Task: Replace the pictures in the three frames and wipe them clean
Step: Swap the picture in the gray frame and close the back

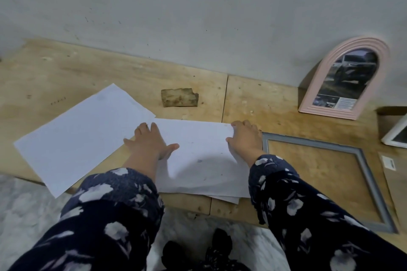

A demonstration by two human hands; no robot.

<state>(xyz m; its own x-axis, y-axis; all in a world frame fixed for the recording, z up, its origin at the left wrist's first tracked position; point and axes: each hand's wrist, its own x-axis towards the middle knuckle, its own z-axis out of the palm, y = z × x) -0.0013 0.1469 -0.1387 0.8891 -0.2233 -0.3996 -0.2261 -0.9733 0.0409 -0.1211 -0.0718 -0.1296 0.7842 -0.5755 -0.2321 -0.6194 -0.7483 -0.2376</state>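
A white sheet [198, 160] lies face down on the wooden table [88, 72], on top of another sheet whose corner shows below it. My left hand [149, 141] rests flat on its left edge with fingers spread. My right hand [245, 136] grips its upper right corner. A second white sheet [81, 132] lies to the left, partly over the table's edge. An empty grey rectangular frame [365, 174] lies flat at the right. A pink arched frame [343, 77] with a dark picture leans against the wall. A white frame [396, 136] peeks in at the right edge.
A worn, stained sponge block [179, 97] sits behind the sheets. A brown backing board [394, 174] with a small label lies at the far right. The grey wall [198, 6] closes the table's back. Pale marbled floor [22, 204] shows below the front edge.
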